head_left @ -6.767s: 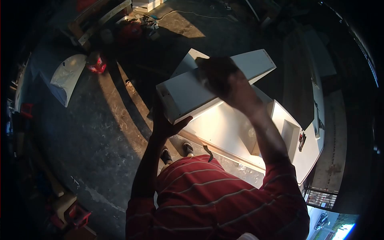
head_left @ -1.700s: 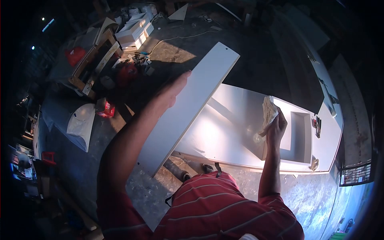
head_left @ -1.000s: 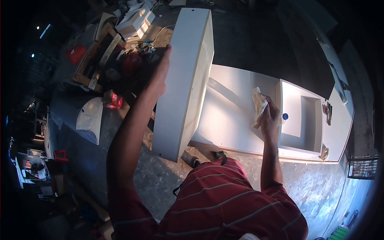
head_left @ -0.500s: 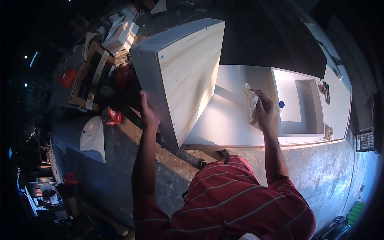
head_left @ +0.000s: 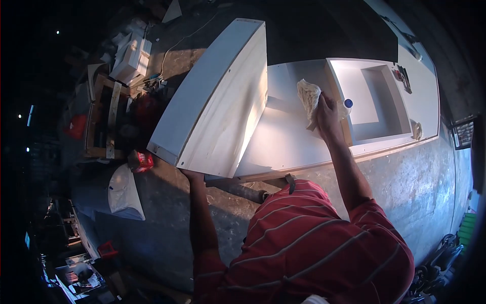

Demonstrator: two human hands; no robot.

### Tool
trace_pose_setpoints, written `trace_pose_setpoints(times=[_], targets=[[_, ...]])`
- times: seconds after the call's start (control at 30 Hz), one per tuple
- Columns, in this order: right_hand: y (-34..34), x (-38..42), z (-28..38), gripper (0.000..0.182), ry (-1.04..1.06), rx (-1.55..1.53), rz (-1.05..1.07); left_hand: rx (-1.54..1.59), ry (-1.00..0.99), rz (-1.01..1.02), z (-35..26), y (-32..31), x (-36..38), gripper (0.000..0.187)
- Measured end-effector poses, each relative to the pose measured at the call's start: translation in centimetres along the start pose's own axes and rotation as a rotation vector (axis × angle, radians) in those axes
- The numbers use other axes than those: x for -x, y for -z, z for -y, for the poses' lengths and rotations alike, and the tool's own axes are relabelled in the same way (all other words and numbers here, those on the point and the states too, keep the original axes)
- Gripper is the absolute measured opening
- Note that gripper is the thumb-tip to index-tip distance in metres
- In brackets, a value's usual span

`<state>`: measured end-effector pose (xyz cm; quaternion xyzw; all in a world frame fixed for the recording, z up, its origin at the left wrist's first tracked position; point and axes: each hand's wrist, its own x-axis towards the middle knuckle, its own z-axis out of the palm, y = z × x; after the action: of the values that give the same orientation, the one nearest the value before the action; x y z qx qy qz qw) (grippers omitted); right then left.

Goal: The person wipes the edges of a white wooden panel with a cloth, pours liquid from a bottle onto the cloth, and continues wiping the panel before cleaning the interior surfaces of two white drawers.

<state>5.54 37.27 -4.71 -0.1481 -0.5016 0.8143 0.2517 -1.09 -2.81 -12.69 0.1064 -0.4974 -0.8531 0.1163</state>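
A shallow wooden box [head_left: 223, 111], with white sides and a bare plywood face, stands tilted on the white panel [head_left: 283, 147]. My left hand [head_left: 193, 175] supports it at its lower near corner, the fingers mostly hidden beneath. In my right hand [head_left: 328, 114] is a crumpled cream cloth [head_left: 308, 99], gripped above the panel and apart from the box. Just beyond that hand, a clear bottle with a blue cap [head_left: 348, 103] is partly hidden beside a white-framed compartment [head_left: 372, 104].
Tools [head_left: 403, 78] lie along the right part of the worktop. On the floor to the left are a red packet [head_left: 142, 161], a wooden frame [head_left: 107, 119] and a curved pale piece [head_left: 125, 190]. Stacked white pieces [head_left: 132, 58] sit farther back.
The box has turned and leaned, showing more of its white side. My left hand went from its side to under its lower corner. My right hand rose slightly with the cloth.
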Motion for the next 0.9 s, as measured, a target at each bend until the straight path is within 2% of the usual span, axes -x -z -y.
trace_pose_setpoints(times=[0.1, 0.2, 0.3, 0.57, 0.73, 0.9], targets=[[0.0, -1.7, -1.3, 0.027, 0.023, -0.04, 0.036, -0.125, 0.19, 0.317, 9.2, 17.9, -9.1, 0.072], [-1.9, -1.2, 0.0, 0.027, 0.003, -0.033, 0.015, -0.12, 0.215, 0.182, 9.0, 14.6, -4.5, 0.072], [-1.8, -1.8, -1.3, 0.027, 0.005, -0.031, 0.064, -0.1, 0.273, 0.131, 7.8, 12.8, -2.0, 0.073], [-1.2, -1.6, -2.6, 0.027, -0.03, -0.019, 0.078, -0.062, 0.406, 0.094, 0.5, 9.5, -0.4, 0.074], [-0.2, -0.9, -1.9, 0.026, -0.031, -0.036, 0.062, -0.086, 0.499, 0.173, -7.7, 5.2, -3.1, 0.075], [1.6, 0.1, -1.4, 0.026, -0.048, 0.052, 0.106, -0.354, 0.682, 0.395, -17.2, -4.6, -10.2, 0.076]])
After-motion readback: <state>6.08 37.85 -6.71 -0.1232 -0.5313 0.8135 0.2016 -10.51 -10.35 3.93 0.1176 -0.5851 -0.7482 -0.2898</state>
